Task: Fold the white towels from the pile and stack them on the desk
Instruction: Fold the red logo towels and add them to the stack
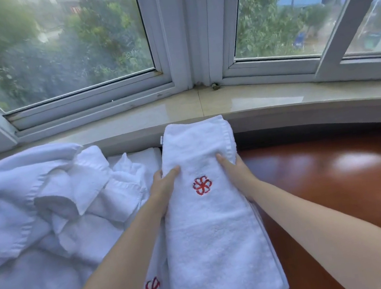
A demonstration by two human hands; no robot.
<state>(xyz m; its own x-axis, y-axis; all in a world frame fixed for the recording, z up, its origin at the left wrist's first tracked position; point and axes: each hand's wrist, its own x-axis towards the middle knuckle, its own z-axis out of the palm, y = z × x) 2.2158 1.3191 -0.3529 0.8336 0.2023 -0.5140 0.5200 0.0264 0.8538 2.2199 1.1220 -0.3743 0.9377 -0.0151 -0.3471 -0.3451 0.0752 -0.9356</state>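
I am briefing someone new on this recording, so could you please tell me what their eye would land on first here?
First, the folded white towel in the centre, with its red flower emblem facing up, gripped at its sides by the left hand and right hand. Next, the rumpled pile of white towels heaped to its left, then the glossy reddish-brown desk to the right, below the wide window.

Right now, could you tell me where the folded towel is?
Centre of the head view: the folded towel is gripped between left hand and right hand, right of the unfolded pile.

Soft daylight enters through the white-framed window [171,28]; glare patches sheen the glossy red-brown wooden desk [343,181]; edges bow, trees outside blur.
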